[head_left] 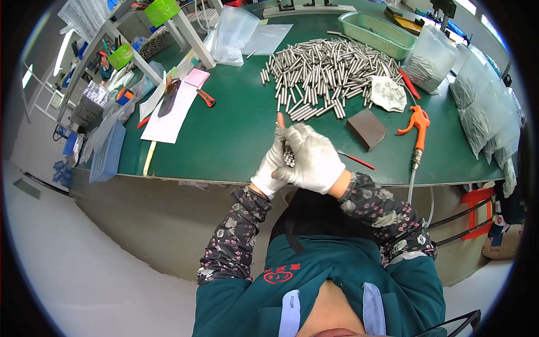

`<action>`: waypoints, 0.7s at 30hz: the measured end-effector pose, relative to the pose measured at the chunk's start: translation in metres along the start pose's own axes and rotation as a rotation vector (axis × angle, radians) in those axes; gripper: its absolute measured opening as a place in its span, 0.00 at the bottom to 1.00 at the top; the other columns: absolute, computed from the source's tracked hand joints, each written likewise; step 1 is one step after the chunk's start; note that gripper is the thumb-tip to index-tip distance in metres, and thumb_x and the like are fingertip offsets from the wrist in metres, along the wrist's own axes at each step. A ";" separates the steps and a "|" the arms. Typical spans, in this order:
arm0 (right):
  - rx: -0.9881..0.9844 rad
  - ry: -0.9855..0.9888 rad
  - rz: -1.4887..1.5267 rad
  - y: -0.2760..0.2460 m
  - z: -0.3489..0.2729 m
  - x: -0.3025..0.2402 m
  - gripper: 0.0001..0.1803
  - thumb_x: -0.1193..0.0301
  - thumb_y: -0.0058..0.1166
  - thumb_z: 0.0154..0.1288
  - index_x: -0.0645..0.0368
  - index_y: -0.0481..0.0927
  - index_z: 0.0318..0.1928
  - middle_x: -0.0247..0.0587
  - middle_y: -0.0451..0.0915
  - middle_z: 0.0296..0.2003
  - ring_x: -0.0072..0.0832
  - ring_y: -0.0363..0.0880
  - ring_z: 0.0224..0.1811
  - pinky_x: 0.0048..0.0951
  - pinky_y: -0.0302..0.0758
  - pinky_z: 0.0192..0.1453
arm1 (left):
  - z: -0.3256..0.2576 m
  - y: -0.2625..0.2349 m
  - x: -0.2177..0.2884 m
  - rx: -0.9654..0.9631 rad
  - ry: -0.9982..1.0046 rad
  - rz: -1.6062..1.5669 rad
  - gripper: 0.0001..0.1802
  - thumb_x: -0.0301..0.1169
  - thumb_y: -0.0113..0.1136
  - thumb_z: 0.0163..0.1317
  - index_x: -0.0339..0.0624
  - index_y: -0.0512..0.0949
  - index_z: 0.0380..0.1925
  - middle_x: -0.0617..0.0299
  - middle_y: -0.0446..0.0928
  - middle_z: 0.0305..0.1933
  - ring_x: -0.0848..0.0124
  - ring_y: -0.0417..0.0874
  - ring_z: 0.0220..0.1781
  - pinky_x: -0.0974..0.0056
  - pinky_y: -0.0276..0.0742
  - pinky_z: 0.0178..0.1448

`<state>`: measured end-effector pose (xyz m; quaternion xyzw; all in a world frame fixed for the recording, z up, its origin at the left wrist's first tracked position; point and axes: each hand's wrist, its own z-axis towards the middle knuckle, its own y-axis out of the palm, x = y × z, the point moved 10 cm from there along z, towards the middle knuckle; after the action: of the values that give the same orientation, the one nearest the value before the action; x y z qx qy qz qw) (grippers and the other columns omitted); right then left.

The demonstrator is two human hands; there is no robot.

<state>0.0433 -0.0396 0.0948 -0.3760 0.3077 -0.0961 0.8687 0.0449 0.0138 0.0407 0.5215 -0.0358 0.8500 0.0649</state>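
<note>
A small bundle of shiny metal pins (288, 157) shows its round ends between my two white-gloved hands, above the front part of the green table. My left hand (270, 167) is closed round the bundle from the left, with a bare fingertip sticking up out of the glove. From the right, my right hand (315, 158) cups over the same pins, which hides most of their length. Just beyond my hands lies a big loose heap of metal pins (325, 70). A brown block (366, 130) and a thin red tool (359, 160) lie right of my right hand.
An orange air gun (418, 126) with its hose, a crumpled white cloth (388, 94) and a green basket (376, 35) are on the right. Bags of pins (483, 106) line the right edge. Papers (168, 121), a phone (169, 98) and a red cutter (206, 98) lie left.
</note>
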 end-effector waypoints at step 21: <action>0.359 -0.255 -0.068 -0.031 0.000 -0.019 0.09 0.74 0.59 0.41 0.57 0.70 0.21 0.39 0.68 0.16 0.36 0.70 0.18 0.32 0.67 0.20 | -0.032 -0.038 0.019 -0.097 -0.028 1.139 0.45 0.38 0.69 0.32 0.40 0.65 0.55 0.51 0.67 0.51 0.52 0.64 0.58 0.53 0.57 0.64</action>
<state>0.0304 -0.0535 0.1263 -0.2346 0.1607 -0.1302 0.9499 0.0139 0.0572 0.0434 0.4275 -0.3510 0.7413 -0.3801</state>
